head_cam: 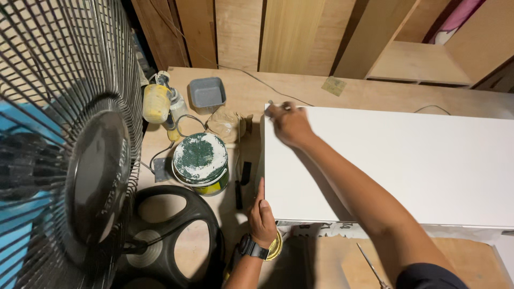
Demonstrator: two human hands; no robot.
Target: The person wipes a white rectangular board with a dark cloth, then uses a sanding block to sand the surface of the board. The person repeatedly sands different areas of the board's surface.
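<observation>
Gripping white board (407,160) near corner, left hand (262,217) clamped; right hand (289,124) pinching small tool at far corner.

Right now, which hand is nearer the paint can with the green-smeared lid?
Left. The left hand grips the white board's near-left corner, just right of the paint can. The right hand works at the board's far-left corner, farther off.

Left of my white board (407,166), the paint can (201,163), grey tray (207,92) and fan (64,144) crowd my path; the board's right half lies open.
</observation>
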